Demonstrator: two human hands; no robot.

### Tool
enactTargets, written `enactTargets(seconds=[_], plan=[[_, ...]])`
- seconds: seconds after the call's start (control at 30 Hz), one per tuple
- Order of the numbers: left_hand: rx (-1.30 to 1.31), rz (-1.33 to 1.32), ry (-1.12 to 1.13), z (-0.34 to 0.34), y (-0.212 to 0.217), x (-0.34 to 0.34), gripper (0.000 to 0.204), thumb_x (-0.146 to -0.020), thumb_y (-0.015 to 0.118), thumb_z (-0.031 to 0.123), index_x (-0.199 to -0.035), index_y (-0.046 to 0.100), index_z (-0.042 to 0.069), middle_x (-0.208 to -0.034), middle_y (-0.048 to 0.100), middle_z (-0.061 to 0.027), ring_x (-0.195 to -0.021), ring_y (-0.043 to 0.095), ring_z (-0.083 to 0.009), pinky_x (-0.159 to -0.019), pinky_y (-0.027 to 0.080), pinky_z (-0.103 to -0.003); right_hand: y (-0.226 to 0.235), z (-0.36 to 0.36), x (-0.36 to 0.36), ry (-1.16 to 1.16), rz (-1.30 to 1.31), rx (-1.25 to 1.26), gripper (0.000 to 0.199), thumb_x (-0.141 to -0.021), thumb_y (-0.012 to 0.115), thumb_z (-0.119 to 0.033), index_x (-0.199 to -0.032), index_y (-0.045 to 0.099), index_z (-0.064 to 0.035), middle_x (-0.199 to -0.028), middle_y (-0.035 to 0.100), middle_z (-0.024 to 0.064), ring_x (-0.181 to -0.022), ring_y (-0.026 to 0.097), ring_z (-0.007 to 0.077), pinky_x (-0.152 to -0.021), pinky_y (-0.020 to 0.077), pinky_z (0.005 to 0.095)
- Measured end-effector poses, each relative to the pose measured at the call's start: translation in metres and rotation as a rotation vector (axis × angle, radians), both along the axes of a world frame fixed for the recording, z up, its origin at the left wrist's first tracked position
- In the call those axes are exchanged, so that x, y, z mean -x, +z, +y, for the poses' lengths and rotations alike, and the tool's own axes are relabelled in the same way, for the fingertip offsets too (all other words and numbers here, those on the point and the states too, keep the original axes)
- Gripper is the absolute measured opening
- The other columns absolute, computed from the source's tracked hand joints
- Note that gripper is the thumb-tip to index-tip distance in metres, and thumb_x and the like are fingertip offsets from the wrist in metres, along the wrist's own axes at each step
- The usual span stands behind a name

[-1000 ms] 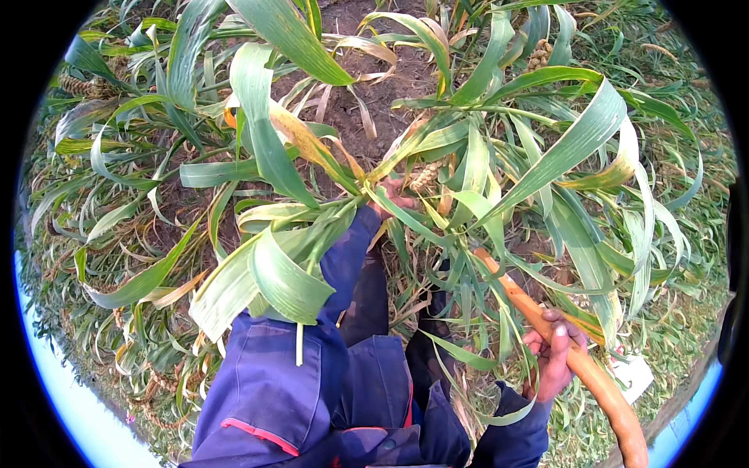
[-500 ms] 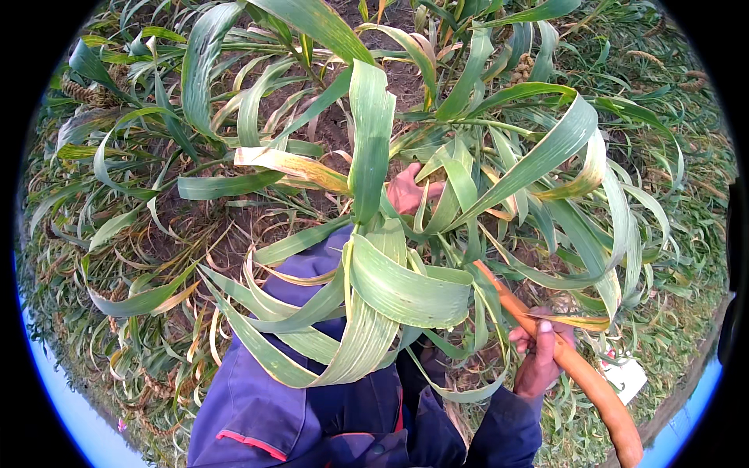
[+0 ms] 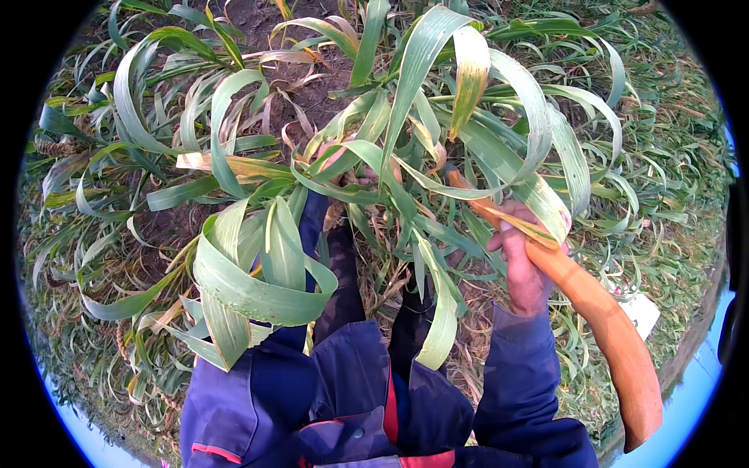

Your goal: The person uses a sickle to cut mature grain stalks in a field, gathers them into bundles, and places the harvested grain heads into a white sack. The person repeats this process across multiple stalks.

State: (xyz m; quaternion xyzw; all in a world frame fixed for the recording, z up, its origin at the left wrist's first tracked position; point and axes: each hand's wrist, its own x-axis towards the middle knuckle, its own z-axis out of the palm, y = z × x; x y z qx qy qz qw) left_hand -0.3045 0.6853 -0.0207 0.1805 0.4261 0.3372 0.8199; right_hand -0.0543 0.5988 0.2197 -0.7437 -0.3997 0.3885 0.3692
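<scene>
My right hand (image 3: 524, 261) is closed round a thick, curved, orange-brown wooden handle (image 3: 597, 308). Its broad butt end points toward the lower right; the far end runs in among the leaves, where any blade is hidden. Further off and to the left, my left hand (image 3: 335, 158) is partly covered by long green leaves. Its visible fingers curl round leafy stalks (image 3: 367, 129) of a tall, maize-like crop. Other broad leaves (image 3: 257, 285) arch over my left sleeve and hide much of that forearm.
Dense crop plants (image 3: 94, 195) with yellowing leaf tips surround me. Bare brown soil (image 3: 300, 93) shows ahead, and dry leaf litter (image 3: 378, 273) lies near my legs. A white object (image 3: 641, 313) rests among the plants on the right.
My right hand has moved forward with the wooden handle, whose far end sits deeper among the leaves. My left hand has shifted left and slightly forward, and the leaves have swung left.
</scene>
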Motion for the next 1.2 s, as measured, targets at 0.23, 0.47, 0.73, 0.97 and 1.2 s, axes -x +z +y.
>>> enactTargets(seconds=[0.23,0.47,0.73,0.97,1.2], plan=[[0.039,-0.036,-0.028,0.007,0.004,0.004,0.035,-0.088,0.059,0.03,-0.108,0.061,0.002,-0.097,0.064,-0.0121,-0.082,0.063,-0.0254,-0.072,0.053,-0.04,-0.03,0.015,0.004,0.03,0.142,-0.001,0.013,-0.084,0.063,-0.012,-0.085,0.061,0.0003,-0.082,0.062,0.0067,-0.057,0.056,0.0098,-0.051,0.0433,0.0222],[0.07,-0.064,-0.076,0.005,0.005,-0.008,0.035,-0.088,0.058,0.031,-0.107,0.06,0.002,-0.098,0.065,-0.0124,-0.083,0.063,-0.0261,-0.074,0.053,-0.041,-0.015,0.039,0.025,0.081,0.124,-0.214,0.02,-0.087,0.06,-0.017,-0.096,0.062,0.0015,-0.074,0.063,0.0072,-0.054,0.055,0.0086,-0.047,0.0397,0.02],[0.093,-0.105,-0.147,0.009,0.008,-0.018,0.035,-0.089,0.057,0.032,-0.106,0.06,0.002,-0.099,0.065,-0.0128,-0.085,0.064,-0.027,-0.075,0.054,-0.041,-0.023,0.05,0.03,0.185,-0.02,-0.236,0.013,-0.081,0.061,-0.009,-0.093,0.061,-0.0022,-0.073,0.06,0.0029,-0.057,0.058,0.0112,-0.053,0.0463,0.022],[0.103,-0.154,-0.201,0.01,0.009,-0.032,0.035,-0.09,0.056,0.032,-0.105,0.06,0.001,-0.1,0.065,-0.0131,-0.086,0.064,-0.0277,-0.076,0.054,-0.042,0.007,0.024,0.022,-0.108,0.137,-0.233,0.011,-0.086,0.061,-0.012,-0.087,0.058,-0.0013,-0.089,0.064,0.0122,-0.06,0.059,0.0124,-0.052,0.0464,0.0226],[0.138,-0.203,-0.181,-0.012,0.024,-0.033,0.032,-0.09,0.056,0.031,-0.102,0.059,0.002,-0.1,0.066,-0.0133,-0.086,0.065,-0.0277,-0.077,0.055,-0.042,0.02,-0.004,-0.008,-0.086,0.184,-0.186,0.009,-0.086,0.061,-0.01,-0.084,0.057,-0.0016,-0.093,0.063,0.0137,-0.059,0.059,0.0112,-0.052,0.0459,0.0214]])
